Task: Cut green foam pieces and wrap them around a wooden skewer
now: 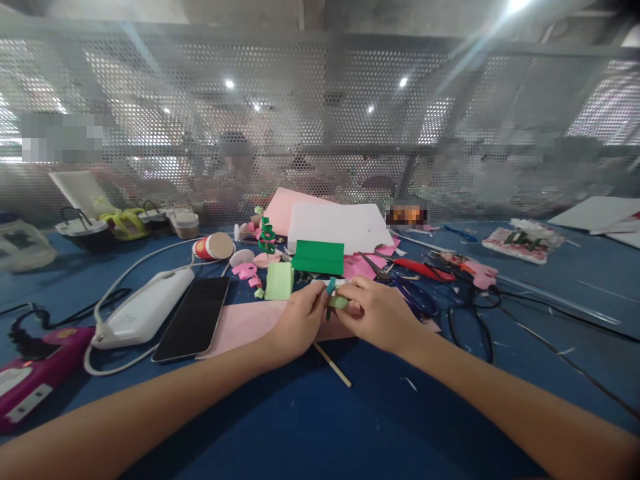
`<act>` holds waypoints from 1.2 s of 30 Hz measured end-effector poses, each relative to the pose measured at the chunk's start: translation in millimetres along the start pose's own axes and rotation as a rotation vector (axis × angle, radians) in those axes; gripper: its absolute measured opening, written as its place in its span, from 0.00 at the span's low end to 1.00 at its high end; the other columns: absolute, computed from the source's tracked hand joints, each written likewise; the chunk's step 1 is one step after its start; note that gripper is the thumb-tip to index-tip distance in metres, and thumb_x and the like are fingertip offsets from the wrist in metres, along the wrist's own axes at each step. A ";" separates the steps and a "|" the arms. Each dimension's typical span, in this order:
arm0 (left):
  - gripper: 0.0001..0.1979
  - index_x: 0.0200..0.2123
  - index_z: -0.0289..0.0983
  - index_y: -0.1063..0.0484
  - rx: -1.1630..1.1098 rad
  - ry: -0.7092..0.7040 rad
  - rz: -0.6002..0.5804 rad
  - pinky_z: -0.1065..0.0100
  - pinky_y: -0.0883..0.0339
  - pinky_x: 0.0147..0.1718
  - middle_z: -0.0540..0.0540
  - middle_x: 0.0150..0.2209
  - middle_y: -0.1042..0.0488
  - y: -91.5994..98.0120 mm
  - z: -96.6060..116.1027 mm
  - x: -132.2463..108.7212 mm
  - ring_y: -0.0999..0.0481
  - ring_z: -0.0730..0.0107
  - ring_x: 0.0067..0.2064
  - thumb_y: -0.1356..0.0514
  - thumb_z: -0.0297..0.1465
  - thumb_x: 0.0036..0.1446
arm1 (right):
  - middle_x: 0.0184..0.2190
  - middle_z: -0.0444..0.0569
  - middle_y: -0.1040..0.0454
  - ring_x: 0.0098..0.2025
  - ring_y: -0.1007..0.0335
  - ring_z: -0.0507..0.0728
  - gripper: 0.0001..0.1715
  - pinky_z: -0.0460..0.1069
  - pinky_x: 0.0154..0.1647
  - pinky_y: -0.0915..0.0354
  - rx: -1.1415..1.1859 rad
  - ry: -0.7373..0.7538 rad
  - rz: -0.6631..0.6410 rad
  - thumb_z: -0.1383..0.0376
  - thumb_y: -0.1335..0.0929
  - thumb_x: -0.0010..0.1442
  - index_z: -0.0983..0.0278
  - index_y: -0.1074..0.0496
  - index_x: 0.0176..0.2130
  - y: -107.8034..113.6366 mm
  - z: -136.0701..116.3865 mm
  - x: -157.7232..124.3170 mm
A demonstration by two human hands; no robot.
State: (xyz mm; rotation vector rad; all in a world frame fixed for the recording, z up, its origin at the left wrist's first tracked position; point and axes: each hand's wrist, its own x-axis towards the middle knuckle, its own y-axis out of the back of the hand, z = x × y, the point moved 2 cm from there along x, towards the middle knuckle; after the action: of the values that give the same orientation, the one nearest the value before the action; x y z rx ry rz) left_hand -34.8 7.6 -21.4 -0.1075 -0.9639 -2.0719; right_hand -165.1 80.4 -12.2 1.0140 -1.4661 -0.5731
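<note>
My left hand (299, 319) and my right hand (374, 311) meet close together above the pink paper (250, 321). A small strip of light green paper (339, 302) is pinched between their fingertips. Just at the left thumb shows a small teal bit (331, 286), too small to name. A thin wooden stick (334, 367) slants out from below the left hand; whether the hand grips it is hidden. Behind the hands lie a dark green paper sheet (319, 257) and a light green paper pad (279, 281).
Pliers (377, 267), red-handled scissors (423, 269) and a pink glue gun (480, 272) lie to the right. A phone (193, 319), white power bank (145, 308) and purple power strip (45, 373) are left. White paper (340, 223) lies before the perforated metal screen (320, 133).
</note>
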 end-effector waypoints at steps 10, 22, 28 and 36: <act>0.13 0.22 0.38 0.46 0.094 -0.103 0.094 0.71 0.48 0.24 0.54 0.21 0.43 6.4 3.8 -5.3 0.42 0.75 0.24 0.54 0.29 0.61 | 0.27 0.47 0.34 0.30 0.36 0.54 0.08 0.47 0.29 0.45 0.062 -0.009 0.012 0.64 0.37 0.56 0.61 0.29 0.35 -0.4 -5.3 2.8; 0.13 0.23 0.38 0.46 0.048 -0.046 0.114 0.71 0.48 0.24 0.54 0.21 0.43 8.6 0.1 -5.2 0.42 0.75 0.24 0.55 0.31 0.61 | 0.29 0.46 0.32 0.25 0.38 0.51 0.11 0.45 0.26 0.41 0.521 -0.020 -0.038 0.66 0.34 0.53 0.64 0.33 0.40 -4.2 -3.5 4.2; 0.12 0.23 0.38 0.48 -0.010 -0.034 0.117 0.71 0.49 0.24 0.54 0.21 0.44 7.9 -0.4 -5.9 0.44 0.75 0.24 0.53 0.30 0.59 | 0.27 0.44 0.34 0.25 0.40 0.50 0.18 0.44 0.22 0.42 0.995 -0.193 -0.154 0.55 0.31 0.52 0.65 0.36 0.36 -10.1 1.6 5.2; 0.11 0.23 0.37 0.46 -0.029 -0.067 0.044 0.72 0.48 0.24 0.54 0.22 0.42 7.1 2.5 -8.1 0.43 0.75 0.25 0.54 0.28 0.59 | 0.20 0.45 0.33 0.20 0.40 0.49 0.25 0.44 0.19 0.44 1.036 -0.282 -0.205 0.47 0.30 0.48 0.67 0.32 0.25 -15.4 -0.4 7.6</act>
State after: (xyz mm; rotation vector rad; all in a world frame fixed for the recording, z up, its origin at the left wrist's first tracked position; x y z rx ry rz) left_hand -25.1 12.0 -18.6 -0.2130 -0.9634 -2.0533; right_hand -160.1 66.5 -20.8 1.9548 -1.9670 -0.0458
